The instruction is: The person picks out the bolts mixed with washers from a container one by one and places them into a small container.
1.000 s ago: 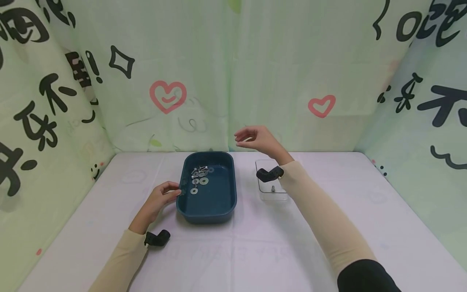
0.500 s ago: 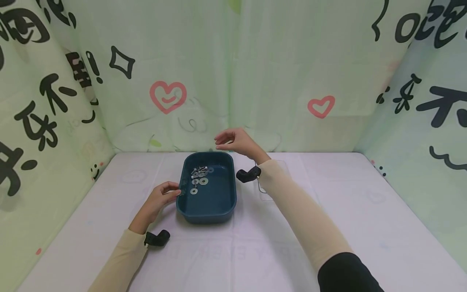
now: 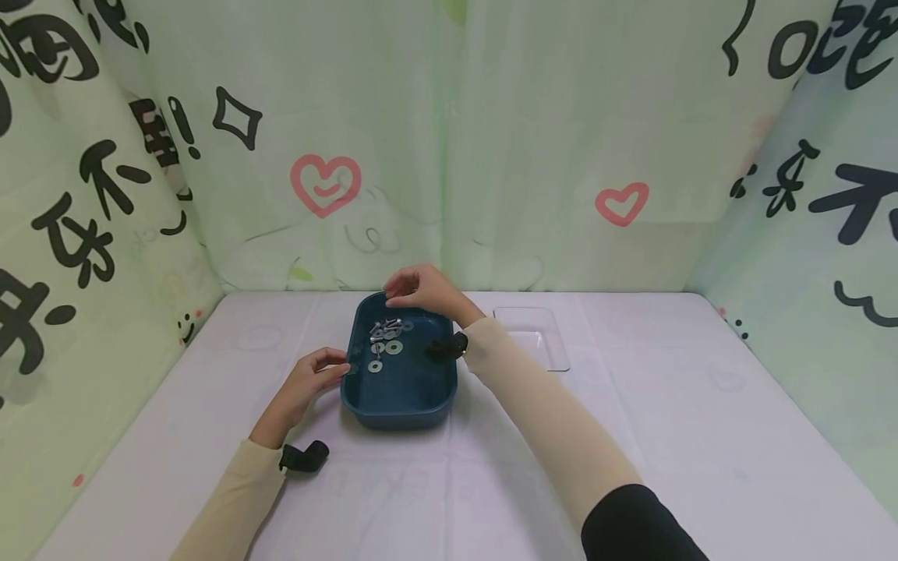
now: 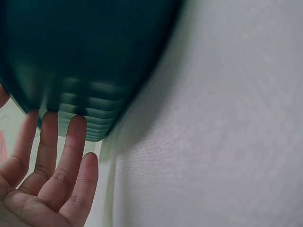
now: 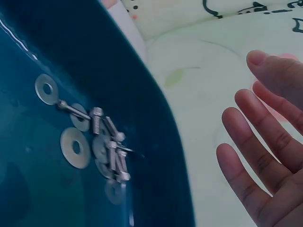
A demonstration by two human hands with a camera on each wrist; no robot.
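Observation:
In the head view, a dark blue plastic bin (image 3: 435, 382) stands on the table. Several bolts (image 5: 112, 142) and flat metal washers (image 5: 75, 147) lie loose in its far left part. My left hand (image 3: 312, 382) rests at the bin's left side; in the left wrist view its fingertips (image 4: 78, 125) touch the outer wall, fingers nearly straight. The thumb is mostly out of that view. My right hand (image 3: 424, 290) hovers over the bin's far edge, above the hardware. In the right wrist view its fingers (image 5: 241, 123) are apart and slightly bent, with nothing between them.
A shallow clear plastic box (image 3: 554, 335) stands right of the bin, partly behind my right sleeve (image 3: 554, 413). White cloth covers the table (image 3: 435, 499). Printed pale green curtains (image 3: 519, 156) enclose the back and both sides.
My right hand has moved left and slightly down, from near the clear box to over the bin's far edge. My left hand and the bin keep their places.

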